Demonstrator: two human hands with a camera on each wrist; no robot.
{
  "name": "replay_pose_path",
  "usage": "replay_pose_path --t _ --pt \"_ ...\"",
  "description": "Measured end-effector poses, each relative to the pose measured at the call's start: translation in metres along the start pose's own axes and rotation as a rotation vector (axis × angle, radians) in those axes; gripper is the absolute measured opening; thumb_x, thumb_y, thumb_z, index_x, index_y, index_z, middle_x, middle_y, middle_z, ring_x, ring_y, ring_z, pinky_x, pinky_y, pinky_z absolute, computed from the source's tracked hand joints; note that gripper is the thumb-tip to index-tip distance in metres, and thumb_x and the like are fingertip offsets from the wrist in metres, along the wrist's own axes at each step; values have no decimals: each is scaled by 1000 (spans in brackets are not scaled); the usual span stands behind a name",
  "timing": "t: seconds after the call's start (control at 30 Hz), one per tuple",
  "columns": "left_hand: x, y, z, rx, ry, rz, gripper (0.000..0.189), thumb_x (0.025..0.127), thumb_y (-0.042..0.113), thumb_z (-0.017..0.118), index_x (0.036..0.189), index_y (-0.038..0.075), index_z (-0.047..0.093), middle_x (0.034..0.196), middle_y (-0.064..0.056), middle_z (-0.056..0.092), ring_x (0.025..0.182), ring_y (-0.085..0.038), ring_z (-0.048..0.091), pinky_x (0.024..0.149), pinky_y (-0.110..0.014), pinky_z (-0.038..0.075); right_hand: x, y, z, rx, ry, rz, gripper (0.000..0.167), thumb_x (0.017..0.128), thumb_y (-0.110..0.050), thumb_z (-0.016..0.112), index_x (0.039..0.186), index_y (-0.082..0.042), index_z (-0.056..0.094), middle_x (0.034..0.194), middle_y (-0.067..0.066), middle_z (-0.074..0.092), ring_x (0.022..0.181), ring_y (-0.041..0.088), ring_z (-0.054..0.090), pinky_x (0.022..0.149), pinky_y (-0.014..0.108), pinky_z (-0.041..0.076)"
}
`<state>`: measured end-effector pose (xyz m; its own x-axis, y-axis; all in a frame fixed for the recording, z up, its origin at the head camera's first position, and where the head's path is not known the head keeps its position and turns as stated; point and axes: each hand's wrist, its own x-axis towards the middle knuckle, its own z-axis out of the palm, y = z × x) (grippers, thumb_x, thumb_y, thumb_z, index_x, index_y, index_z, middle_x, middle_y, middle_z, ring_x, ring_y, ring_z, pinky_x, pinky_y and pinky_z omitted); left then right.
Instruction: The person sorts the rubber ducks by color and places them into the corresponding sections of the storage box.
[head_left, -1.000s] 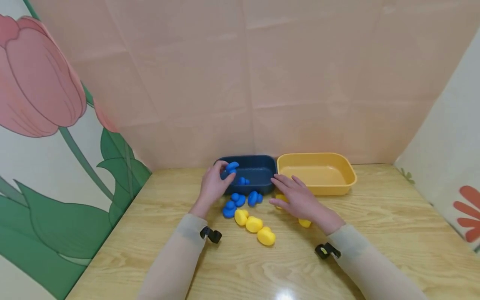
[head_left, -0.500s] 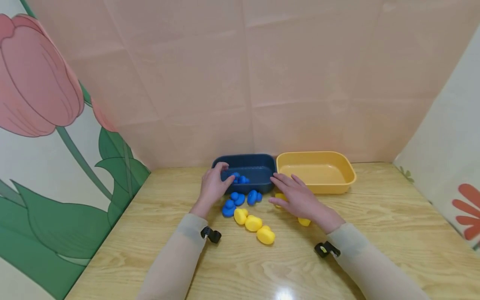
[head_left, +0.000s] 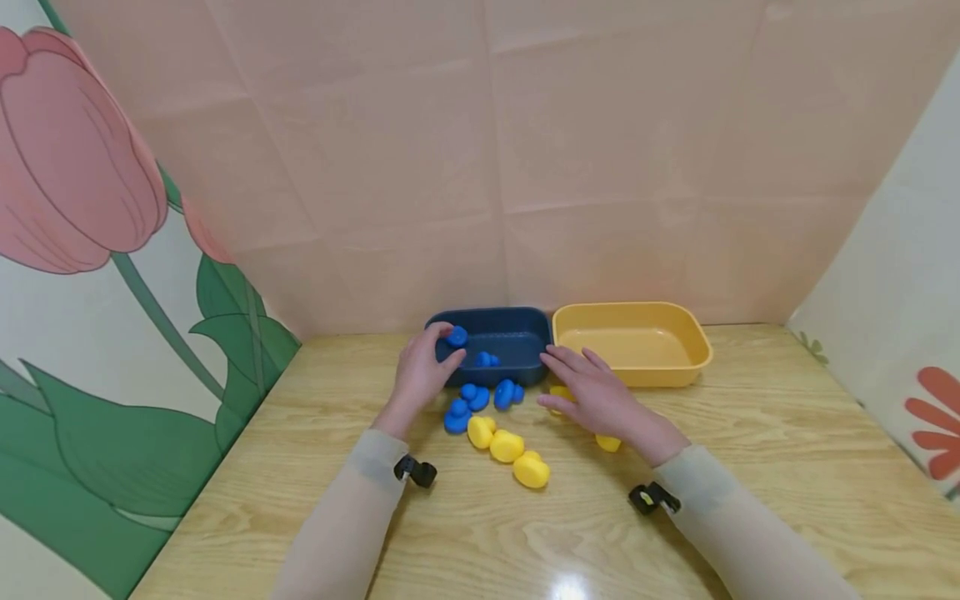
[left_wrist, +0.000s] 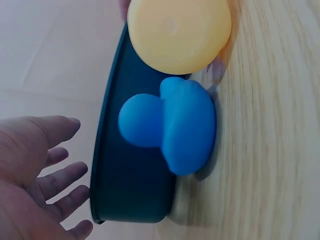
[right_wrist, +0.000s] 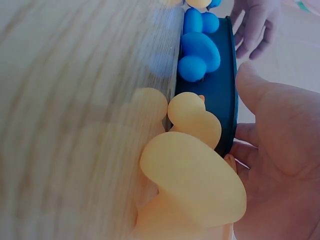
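Head view: one blue duck [head_left: 457,337] shifted leftward in the navy tray [head_left: 528,343].

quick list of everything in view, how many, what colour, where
table: 1, wood-brown, below
sheet: 1, pink, behind table
blue tray: 1, dark blue, table's back
yellow tray: 1, yellow, right of blue tray
blue ducks: 5 visible, blue, two in blue tray, three before it
yellow ducks: at least 5, yellow, on table
mural: 1, pink-green, left
flower: 1, red, right
cameras: 2, black, wrists
sleeves: 2, beige, forearms
left hand: 1, at blue tray
right hand: 1, near both trays
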<state>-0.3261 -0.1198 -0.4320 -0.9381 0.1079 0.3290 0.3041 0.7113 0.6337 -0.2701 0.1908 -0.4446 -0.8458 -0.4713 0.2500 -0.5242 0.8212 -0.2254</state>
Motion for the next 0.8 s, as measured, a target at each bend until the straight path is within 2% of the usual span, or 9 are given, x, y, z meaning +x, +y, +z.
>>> replay_pose_path --t 0.13,0.27,0.47,0.8 --pt "-6 -1 -9 11 -3 1 53 106 28 80 152 12 61 149 -9 67 138 -36 57 119 -57 43 1 -1 0 1 -2 3 76 108 -44 73 165 -1 48 172 22 42 159 41 39 132 63 18" --pt "-14 1 -19 45 -14 30 54 105 29 80 153 12 61 150 -7 66 140 -34 56 120 -56 42 1 0 0 5 -8 6 77 108 -46 73 165 -1 47 172 22 42 159 41 39 132 63 18" --pt "-26 4 -32 59 -48 65 58 105 30 81 155 11 59 153 -9 65 141 -35 55 121 -56 41 3 4 2 10 -21 22 78 108 -45 72 167 -2 45 174 21 39 160 40 36 133 62 15" --pt "-44 6 -38 67 -124 115 60 103 25 83 155 7 59 151 -11 66 140 -36 57 121 -58 42 3 3 1 14 -17 12 78 108 -46 72 167 -2 46 173 21 40 160 41 37 132 63 16"
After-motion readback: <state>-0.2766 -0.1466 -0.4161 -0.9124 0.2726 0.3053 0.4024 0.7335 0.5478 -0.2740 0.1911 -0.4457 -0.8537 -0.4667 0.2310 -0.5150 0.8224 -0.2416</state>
